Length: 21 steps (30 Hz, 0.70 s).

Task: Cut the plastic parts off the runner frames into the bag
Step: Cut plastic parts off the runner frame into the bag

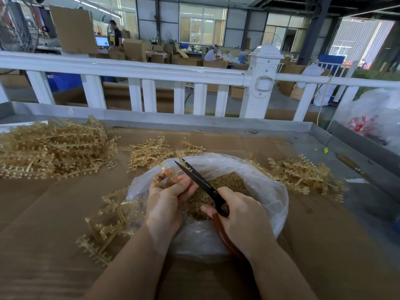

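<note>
My left hand (pixel 167 197) grips an amber runner frame (pixel 171 173) over the mouth of a clear plastic bag (pixel 266 191). My right hand (pixel 242 217) holds black scissors (pixel 197 178) by their red-brown handles, the blades slightly apart and pointing up-left against the frame's top edge. Loose cut amber parts (pixel 229 182) fill the bottom of the bag between my hands.
A big pile of amber frames (pixel 54 148) lies at the left, a smaller one (pixel 149 152) behind the bag, another (pixel 307 174) at the right, and one frame (pixel 108 221) beside my left wrist. Cardboard (pixel 43 213) covers the metal-rimmed table. White railing (pixel 151 72) stands behind.
</note>
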### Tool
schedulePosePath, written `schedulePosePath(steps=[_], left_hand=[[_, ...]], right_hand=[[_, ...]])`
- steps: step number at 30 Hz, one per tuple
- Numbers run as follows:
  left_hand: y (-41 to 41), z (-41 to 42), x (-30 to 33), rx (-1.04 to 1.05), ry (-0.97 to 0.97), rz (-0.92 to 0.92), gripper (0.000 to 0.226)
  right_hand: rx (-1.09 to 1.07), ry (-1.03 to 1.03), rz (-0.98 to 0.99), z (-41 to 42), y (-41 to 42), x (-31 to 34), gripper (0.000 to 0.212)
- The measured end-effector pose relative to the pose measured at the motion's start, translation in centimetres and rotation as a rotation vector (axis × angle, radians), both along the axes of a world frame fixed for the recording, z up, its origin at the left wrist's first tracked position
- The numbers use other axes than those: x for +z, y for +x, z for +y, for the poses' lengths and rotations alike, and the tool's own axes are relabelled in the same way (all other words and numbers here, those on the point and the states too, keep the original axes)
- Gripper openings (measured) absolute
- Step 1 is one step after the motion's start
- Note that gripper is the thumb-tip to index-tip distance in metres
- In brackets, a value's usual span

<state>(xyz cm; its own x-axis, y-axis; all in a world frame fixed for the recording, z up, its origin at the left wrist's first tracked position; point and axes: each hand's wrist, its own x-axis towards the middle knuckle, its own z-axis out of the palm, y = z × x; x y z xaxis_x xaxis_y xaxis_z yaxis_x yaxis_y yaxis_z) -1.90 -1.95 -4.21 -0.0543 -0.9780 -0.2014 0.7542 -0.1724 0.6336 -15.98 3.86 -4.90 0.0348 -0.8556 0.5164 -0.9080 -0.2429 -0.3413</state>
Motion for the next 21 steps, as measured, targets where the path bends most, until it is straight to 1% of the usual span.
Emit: schedulePosePath(steps=[7,11,14,17,18,21], left_hand=[[-0.26,-0.14,-0.01,0.009,0.003,0.011,0.06],[-0.19,-0.17,-0.09,0.018,0.005,0.016,0.067],[-0.01,-0.08,0.08,-0.008,0.011,0.033,0.059],[0.11,-0.1,0.13,-0.017,-0.019,0.016,0.028],[0.08,-0.03,0.21,-0.003,-0.026,0.015,0.023],[0.01,-0.04,0.3,0.017,-0.028,0.023,0.031]], right_hand=[[0.0,-0.012,0.024,-0.19,0.03,-0.04,0.029],[0.006,-0.015,0.017,-0.22,-0.01,-0.02,0.029],[0.006,-0.018,0.011,-0.25,0.02,0.03,0.029],[0.006,-0.025,0.011,-0.15,0.05,0.04,0.028],[0.004,-0.04,0.009,-0.11,0.04,0.02,0.028],[0.002,-0.058,-0.004,-0.05,0.09,-0.09,0.029]])
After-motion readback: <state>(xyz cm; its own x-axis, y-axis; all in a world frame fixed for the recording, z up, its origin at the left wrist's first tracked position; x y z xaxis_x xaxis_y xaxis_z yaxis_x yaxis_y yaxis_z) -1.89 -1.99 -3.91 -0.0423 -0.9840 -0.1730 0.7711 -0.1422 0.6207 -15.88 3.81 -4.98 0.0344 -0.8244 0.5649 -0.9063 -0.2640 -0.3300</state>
